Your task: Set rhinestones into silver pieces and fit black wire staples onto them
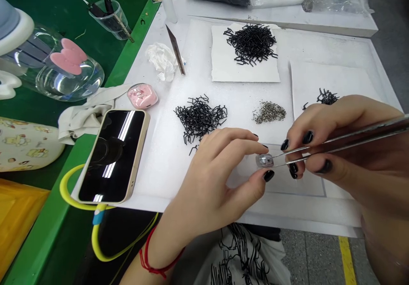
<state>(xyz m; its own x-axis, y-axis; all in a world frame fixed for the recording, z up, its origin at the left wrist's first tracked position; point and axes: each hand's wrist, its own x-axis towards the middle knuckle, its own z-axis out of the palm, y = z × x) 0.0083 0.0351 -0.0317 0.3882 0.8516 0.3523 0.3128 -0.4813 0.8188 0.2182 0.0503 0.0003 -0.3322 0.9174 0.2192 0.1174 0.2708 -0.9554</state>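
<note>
Pinching a small metal part (265,160) between left hand (217,178) fingers (255,182), tweezers (335,145) touching it.

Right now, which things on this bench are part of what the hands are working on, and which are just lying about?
In hand: left hand pinching the small silvery part; right hand gripping the tweezers, tips at that part; likely the black clips and grey specks nearby.
Lying about: phone, pink case, crumpled tissue, clear bottle.
</note>
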